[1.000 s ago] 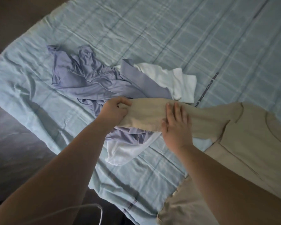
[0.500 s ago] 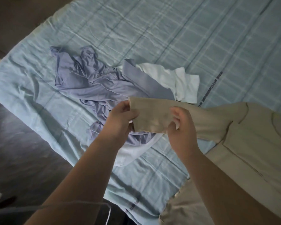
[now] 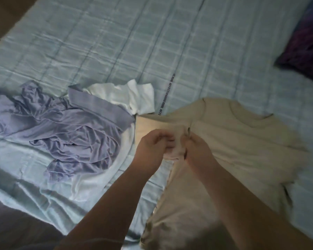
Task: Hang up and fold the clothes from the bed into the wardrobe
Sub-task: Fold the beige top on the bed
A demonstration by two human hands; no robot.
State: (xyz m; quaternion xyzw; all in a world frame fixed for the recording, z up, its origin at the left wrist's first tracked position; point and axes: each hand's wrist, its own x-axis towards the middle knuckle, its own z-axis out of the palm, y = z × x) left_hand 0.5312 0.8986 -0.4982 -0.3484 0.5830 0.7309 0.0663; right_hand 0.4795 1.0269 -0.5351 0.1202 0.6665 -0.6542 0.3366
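A beige T-shirt lies spread on the bed, its neck toward the far right. Its left sleeve is folded in toward the body. My left hand and my right hand sit close together at that sleeve, both with fingers curled, pinching the beige fabric between them. To the left lies a crumpled lavender garment on top of a white garment.
The bed carries a light blue checked cover. A dark purple pillow or cloth sits at the far right edge. Dark floor shows past the bed's near left edge.
The sleeve lay stretched out to the left under my flat right hand; both hands then lifted it and carried it rightward onto the shirt body, where they now meet. The view shifted right.
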